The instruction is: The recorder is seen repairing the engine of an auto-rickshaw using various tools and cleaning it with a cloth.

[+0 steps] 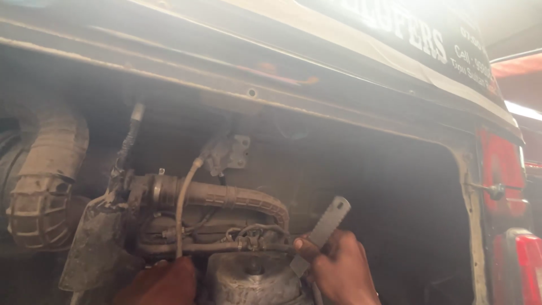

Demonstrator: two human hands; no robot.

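Head view, engine bay. Right hand [337, 268] clamped on a flat grey metal strip [326, 229], angled up just right of the ribbed hose [237, 197]. Left hand [161, 282] below the hose's left end, beside a pale thin tube [182, 209]; grip cannot be told. Dark banner with white lettering [429, 39], upper right of the hose.

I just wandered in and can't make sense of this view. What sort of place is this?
Probably a vehicle repair garage, looking into an open, dusty engine bay. A ribbed hose and thin cables run across it, a red tail lamp shows at the edge, and the right hand grips a flat metal tool.
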